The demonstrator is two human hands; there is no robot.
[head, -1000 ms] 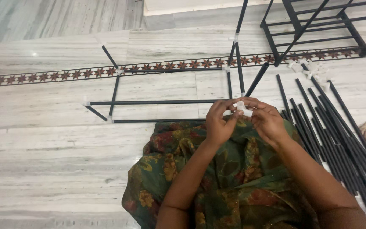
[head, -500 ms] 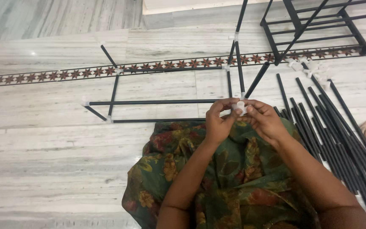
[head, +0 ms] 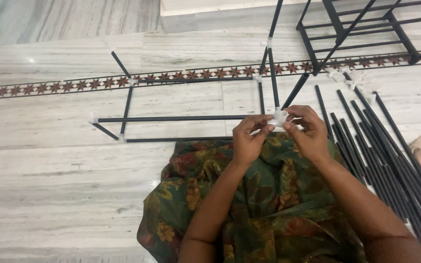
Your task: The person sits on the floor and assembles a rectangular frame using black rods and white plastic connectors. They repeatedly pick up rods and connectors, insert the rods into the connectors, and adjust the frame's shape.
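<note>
A pale grey-streaked marble floor (head: 49,170) runs under everything, crossed by a dark inlaid band of red star shapes (head: 98,84). At two o'clock from the hands lies a row of loose thin black metal rods (head: 381,146), with a finished black rod frame (head: 361,29) at one o'clock and a partly joined black rod frame (head: 171,118) at nine o'clock. A green floral cloth (head: 269,209) covers the lap. The left hand (head: 247,139) and right hand (head: 308,134) both pinch a small white plastic connector (head: 279,117) between curled fingertips, just above the cloth's far edge.
</note>
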